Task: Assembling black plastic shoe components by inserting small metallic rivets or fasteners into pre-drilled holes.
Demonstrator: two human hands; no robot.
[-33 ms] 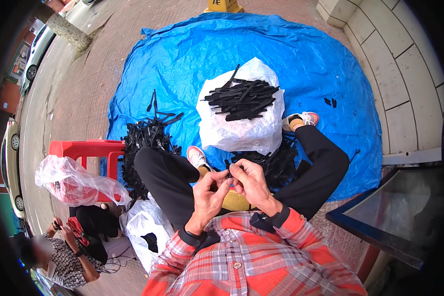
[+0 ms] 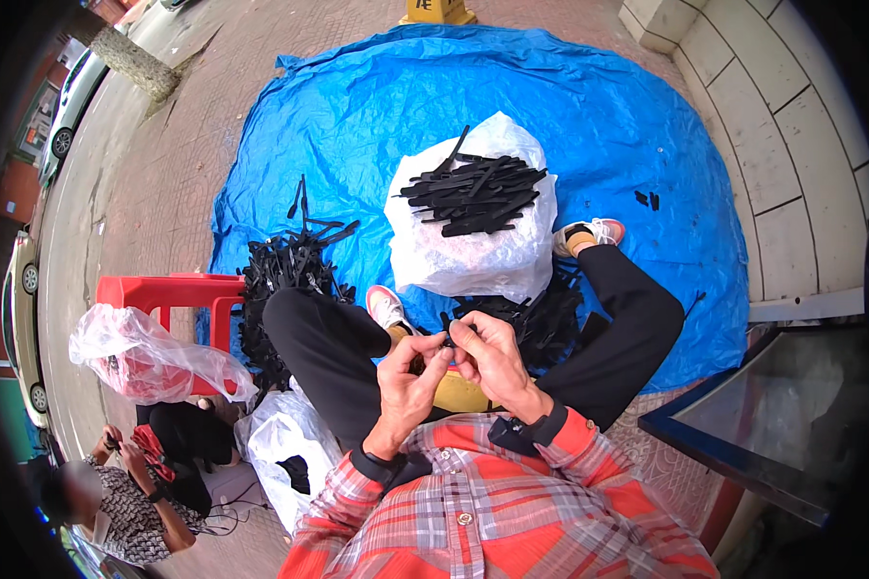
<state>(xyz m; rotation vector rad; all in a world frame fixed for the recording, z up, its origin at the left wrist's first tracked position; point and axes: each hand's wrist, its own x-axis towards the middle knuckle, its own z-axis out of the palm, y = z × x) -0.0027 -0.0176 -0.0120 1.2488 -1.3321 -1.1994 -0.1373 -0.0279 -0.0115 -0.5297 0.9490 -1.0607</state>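
Note:
My left hand [image 2: 406, 388] and my right hand [image 2: 497, 365] meet in front of my lap. Both are closed, thumbs and fingers pinching a small black strap [image 2: 448, 340] between them. Most of the strap is hidden by the fingers. Just beyond my hands, a heap of black straps [image 2: 550, 328] lies between my legs, partly covered by them. Farther off stands a bundle wrapped in white plastic [image 2: 468, 268], with a stack of flat black straps [image 2: 473, 196] on top. Another tangled heap of black straps [image 2: 285, 275] sits beside my left knee.
A blue tarp [image 2: 357, 106] spreads under everything. On the left are a red stool [image 2: 169, 288], clear plastic bags [image 2: 150, 357], a white bag [image 2: 275, 444] and a seated person [image 2: 130, 507]. A dark-framed panel [image 2: 763, 415] and a tiled wall [image 2: 772, 125] border the right.

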